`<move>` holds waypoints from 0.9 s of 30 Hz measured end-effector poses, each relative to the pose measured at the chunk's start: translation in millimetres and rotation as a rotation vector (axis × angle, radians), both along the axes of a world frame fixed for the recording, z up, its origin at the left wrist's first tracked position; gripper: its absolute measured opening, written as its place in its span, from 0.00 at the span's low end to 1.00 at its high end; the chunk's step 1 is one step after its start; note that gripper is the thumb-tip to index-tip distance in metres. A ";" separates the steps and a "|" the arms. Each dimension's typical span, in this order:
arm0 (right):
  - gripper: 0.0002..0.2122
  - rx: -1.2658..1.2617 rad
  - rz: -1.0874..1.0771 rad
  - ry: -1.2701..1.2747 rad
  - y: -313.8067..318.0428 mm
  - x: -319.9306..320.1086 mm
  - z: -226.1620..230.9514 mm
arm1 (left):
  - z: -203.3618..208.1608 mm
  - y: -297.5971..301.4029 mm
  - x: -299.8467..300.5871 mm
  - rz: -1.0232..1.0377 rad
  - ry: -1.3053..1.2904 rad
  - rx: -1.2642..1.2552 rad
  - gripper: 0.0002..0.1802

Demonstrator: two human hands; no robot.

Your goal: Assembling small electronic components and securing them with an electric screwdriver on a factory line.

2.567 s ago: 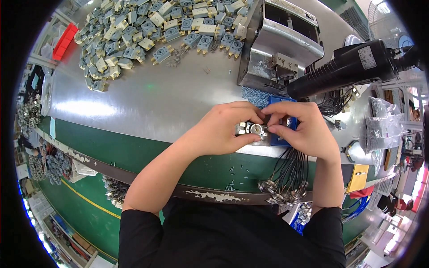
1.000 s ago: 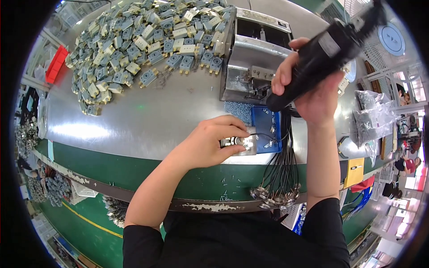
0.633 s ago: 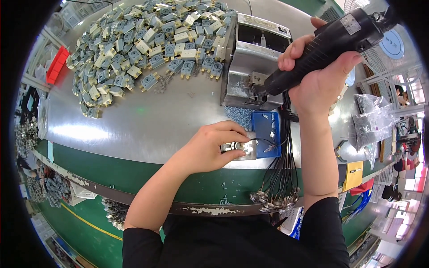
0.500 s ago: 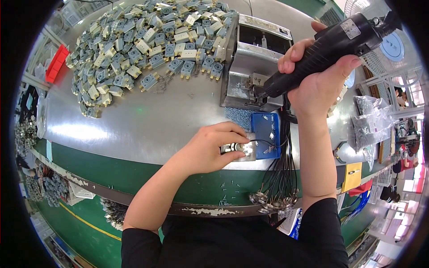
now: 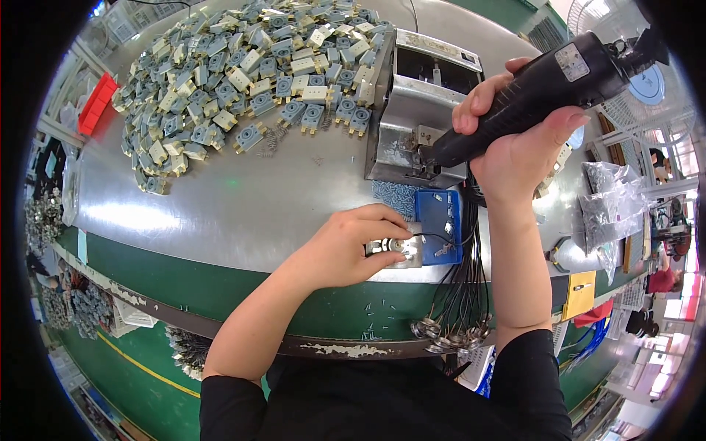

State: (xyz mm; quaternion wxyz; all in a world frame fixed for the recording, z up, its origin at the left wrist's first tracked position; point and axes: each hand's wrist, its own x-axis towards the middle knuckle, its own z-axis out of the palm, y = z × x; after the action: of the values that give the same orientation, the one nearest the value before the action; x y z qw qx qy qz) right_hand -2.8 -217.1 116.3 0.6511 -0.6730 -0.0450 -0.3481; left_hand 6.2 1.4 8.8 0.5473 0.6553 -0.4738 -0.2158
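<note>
My right hand [image 5: 515, 158] is wrapped round a black electric screwdriver [image 5: 526, 99]. The tool slants down to the left, its nose at the front of a metal box-like machine [image 5: 423, 103]; its very tip is hard to make out. Thumb and fingers of my left hand [image 5: 346, 246] close round a small round metal part [image 5: 396, 245] lying on a metal plate [image 5: 415, 253] near the table's front edge. A thin black cable [image 5: 435, 234] runs from that part toward the right. Beside it lies a blue tray [image 5: 434, 209] with a few small pieces inside.
Grey and cream switch-like blocks [image 5: 243, 77] are heaped at the back left, with loose springs [image 5: 272, 138] beside them. Small screws [image 5: 396, 197] lie before the machine. Black cables [image 5: 471, 272] with round metal ends [image 5: 448, 334] hang over the front edge. A plastic bag [image 5: 614, 198] sits right.
The screwdriver and my right hand have shifted slightly left and down, its nose closer against the machine's front. My left hand keeps its grip on the metal part.
</note>
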 end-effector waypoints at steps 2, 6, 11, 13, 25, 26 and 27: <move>0.50 -0.006 -0.005 0.012 5.1 -2.9 1.9 | -2.4 -1.2 0.4 0.007 -0.011 -0.015 0.18; 0.53 0.209 0.109 0.115 8.1 -22.0 3.6 | -2.1 -1.0 0.9 0.023 -0.042 -0.044 0.17; 0.56 0.137 0.297 0.104 23.8 -61.1 -0.9 | -7.4 -1.2 2.3 0.024 -0.065 -0.050 0.16; 0.57 0.100 0.190 0.213 33.0 -64.3 -0.5 | -9.0 -0.2 2.9 0.011 -0.066 -0.068 0.16; 0.59 0.061 0.147 0.256 45.0 -66.2 -11.4 | -10.5 0.9 0.6 0.025 -0.067 -0.050 0.15; 0.59 0.031 0.130 0.273 45.6 -65.9 -11.6 | -10.6 0.9 0.8 0.023 -0.062 -0.053 0.15; 0.59 0.033 0.132 0.275 45.0 -65.6 -12.7 | -11.0 1.6 0.1 0.025 -0.060 -0.051 0.15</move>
State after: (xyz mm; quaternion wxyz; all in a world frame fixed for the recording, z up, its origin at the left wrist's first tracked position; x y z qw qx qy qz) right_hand -68.5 -172.1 103.7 0.6836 -0.6991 0.0060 -0.2098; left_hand 6.4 3.1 -2.2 0.5519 0.6533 -0.4871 -0.1770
